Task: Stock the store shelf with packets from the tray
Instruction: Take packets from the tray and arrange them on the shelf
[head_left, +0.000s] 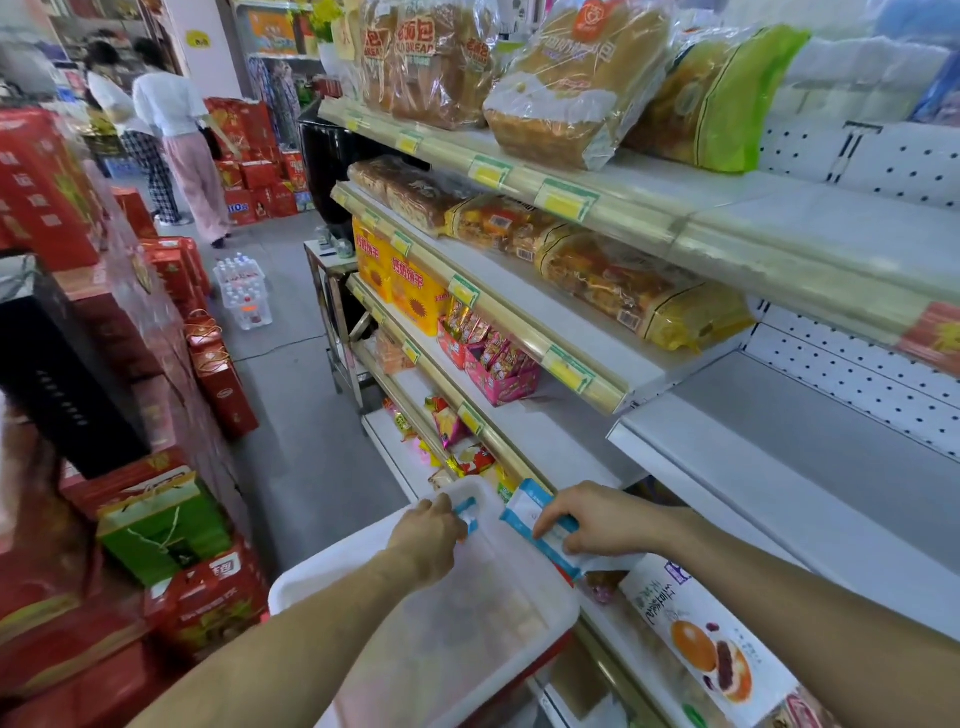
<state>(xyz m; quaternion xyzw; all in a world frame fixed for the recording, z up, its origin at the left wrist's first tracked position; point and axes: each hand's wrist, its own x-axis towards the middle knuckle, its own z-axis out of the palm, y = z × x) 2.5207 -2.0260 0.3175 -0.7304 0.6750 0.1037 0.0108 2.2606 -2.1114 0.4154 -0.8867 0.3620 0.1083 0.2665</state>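
Fingers (448, 508) of my left hand (427, 535) curl round the first packet (470, 513), blue and white, pinching it above the far end of the tray (311, 571). My right hand (605, 519) grips the second packet (537, 514), of the same colours, with its fingers pressed on top and the thumb on the near side. This packet lies slanted along the tray's right rim, at the front rail of the shelf (566, 436). I count two hands, two held packets and one tray. The tray is white and translucent; what is in it is too blurred for me to count. One larger pastry packet (701, 644) lies on the low shelf level under my right forearm. Higher on the unit stand two yellow boxes (400, 280) side by side, and just right of them two pink boxes (493, 374) of sachets. Bagged loaves fill the upper two levels. Across the aisle, one pack of water bottles (244, 293) sits on the floor, and two people (176, 140) stand beyond it.
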